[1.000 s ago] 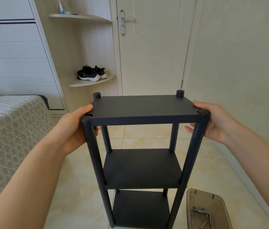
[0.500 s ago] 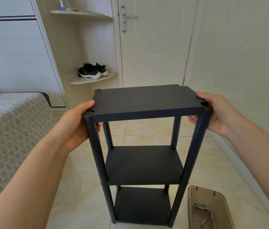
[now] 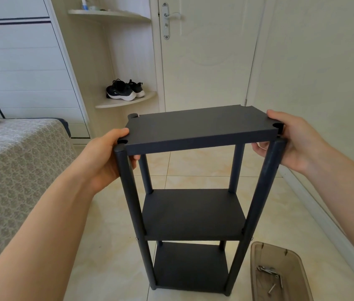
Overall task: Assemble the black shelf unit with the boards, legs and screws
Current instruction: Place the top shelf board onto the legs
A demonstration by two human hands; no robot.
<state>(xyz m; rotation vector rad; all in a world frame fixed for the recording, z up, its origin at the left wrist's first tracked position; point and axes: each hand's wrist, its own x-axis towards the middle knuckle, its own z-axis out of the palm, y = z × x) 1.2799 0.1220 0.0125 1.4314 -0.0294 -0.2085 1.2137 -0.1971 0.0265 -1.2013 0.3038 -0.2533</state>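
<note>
Left hand point(image 3: 104, 157) and right hand point(image 3: 297, 140) grip the top board point(image 3: 200, 127).

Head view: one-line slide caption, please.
Left hand and right hand grip the top board at the legs of the shelf unit; screws lie in a tray.

black sneakers point(image 3: 124, 92) with white soles sit on the lower corner shelf point(image 3: 106, 103); a small bottle point(image 3: 83, 1) stands on the upper shelf point(image 3: 115, 15). beside them, a cream door point(image 3: 204, 61) with a silver lever handle point(image 3: 168, 18). at left, a bed point(image 3: 15, 161) under a grey patterned cover.

Matt black top board point(image 3: 200, 127) — glossy tiled floor point(image 3: 193, 166) — metal screws point(image 3: 268, 271)
</note>
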